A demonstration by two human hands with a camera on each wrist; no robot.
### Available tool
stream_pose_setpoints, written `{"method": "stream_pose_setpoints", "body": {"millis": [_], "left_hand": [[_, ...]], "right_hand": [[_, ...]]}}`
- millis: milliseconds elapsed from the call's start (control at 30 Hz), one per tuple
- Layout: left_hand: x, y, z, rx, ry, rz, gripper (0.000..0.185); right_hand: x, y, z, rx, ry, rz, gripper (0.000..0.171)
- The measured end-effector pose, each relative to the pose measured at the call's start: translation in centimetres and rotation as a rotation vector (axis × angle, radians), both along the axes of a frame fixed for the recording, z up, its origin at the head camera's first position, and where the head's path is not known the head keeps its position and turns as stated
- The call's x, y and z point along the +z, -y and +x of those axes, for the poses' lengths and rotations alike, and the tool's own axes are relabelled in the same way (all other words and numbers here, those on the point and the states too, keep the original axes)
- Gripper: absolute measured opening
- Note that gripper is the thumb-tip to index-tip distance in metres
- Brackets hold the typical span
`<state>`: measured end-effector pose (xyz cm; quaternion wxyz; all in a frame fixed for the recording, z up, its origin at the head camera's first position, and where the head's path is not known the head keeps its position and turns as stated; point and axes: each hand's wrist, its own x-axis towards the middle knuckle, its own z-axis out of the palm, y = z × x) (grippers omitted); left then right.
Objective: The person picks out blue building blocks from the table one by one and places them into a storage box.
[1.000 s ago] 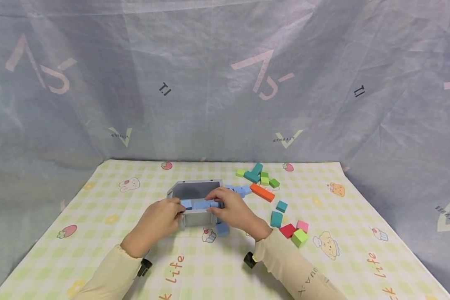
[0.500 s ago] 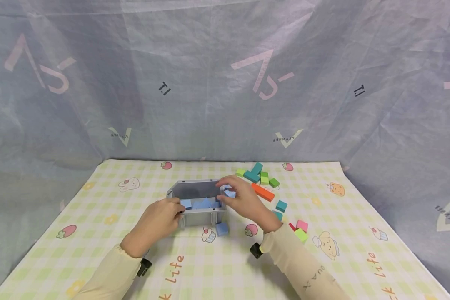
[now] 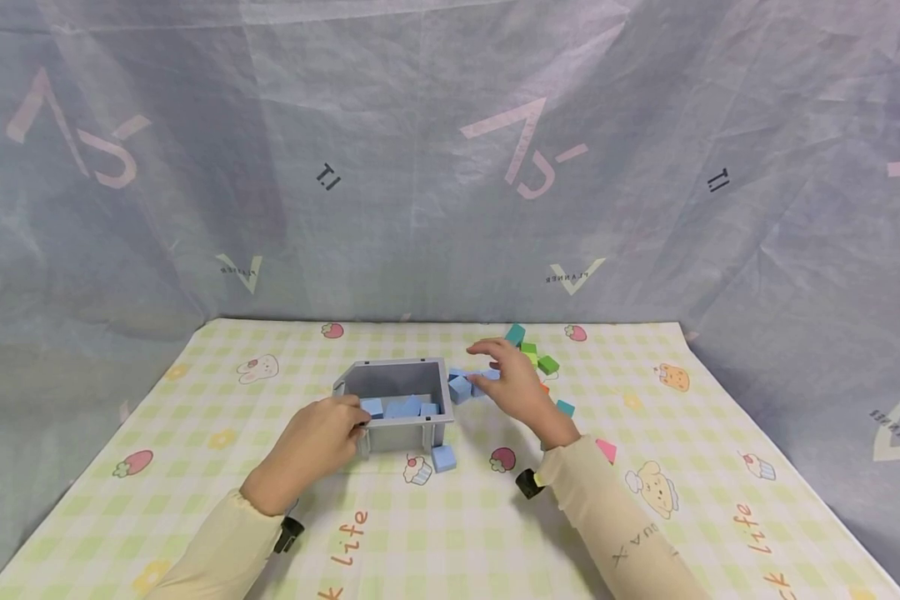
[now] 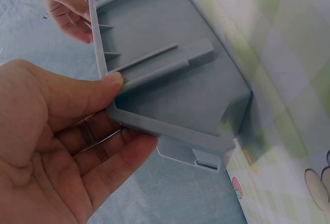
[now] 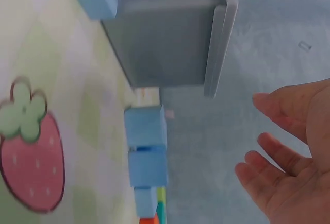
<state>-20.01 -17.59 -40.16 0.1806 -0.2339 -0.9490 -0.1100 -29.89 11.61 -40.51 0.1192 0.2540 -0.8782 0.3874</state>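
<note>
A grey plastic box [image 3: 401,439] stands on the patterned cloth, with several light blue blocks [image 3: 402,408] inside. At its near left corner my left hand [image 3: 311,442] grips the rim; in the left wrist view its thumb lies on the box's outer side [image 4: 149,33]. To the right of the box, my right hand [image 3: 516,385] hovers with fingers spread, holding nothing. Loose blue blocks [image 3: 461,390] lie by its fingertips, and in the right wrist view a row of blue blocks [image 5: 148,167] lies beyond the box. One blue block [image 3: 444,458] sits by the near right corner.
Green blocks [image 3: 548,365] and a teal block [image 3: 515,335] lie at the back right. Another teal block [image 3: 566,408] and a pink block [image 3: 607,451] show beside the right arm, which partly hides this area. A grey curtain [image 3: 435,167] hangs behind the table.
My right hand has left the box's inside and moved right, over the loose blue blocks, its fingers spreading wider. My left hand has kept its grip on the rim.
</note>
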Motion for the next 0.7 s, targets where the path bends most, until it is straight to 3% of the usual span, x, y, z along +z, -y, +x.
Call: {"method": "stream_pose_setpoints", "body": {"millis": [133, 400, 700], "left_hand": [[0.1, 0.0, 0.0, 0.001, 0.006, 0.004, 0.012], [0.1, 0.0, 0.1, 0.012, 0.035, -0.005, 0.011], [0.2, 0.0, 0.1, 0.015, 0.04, -0.001, 0.011]], "right_hand": [[-0.7, -0.8, -0.7, -0.023, 0.042, 0.007, 0.041], [-3.1, -0.9, -1.9, -0.085, 0.216, 0.101, 0.05], [-4.2, -0.1, -2.1, -0.097, 0.186, 0.19, 0.042]]}}
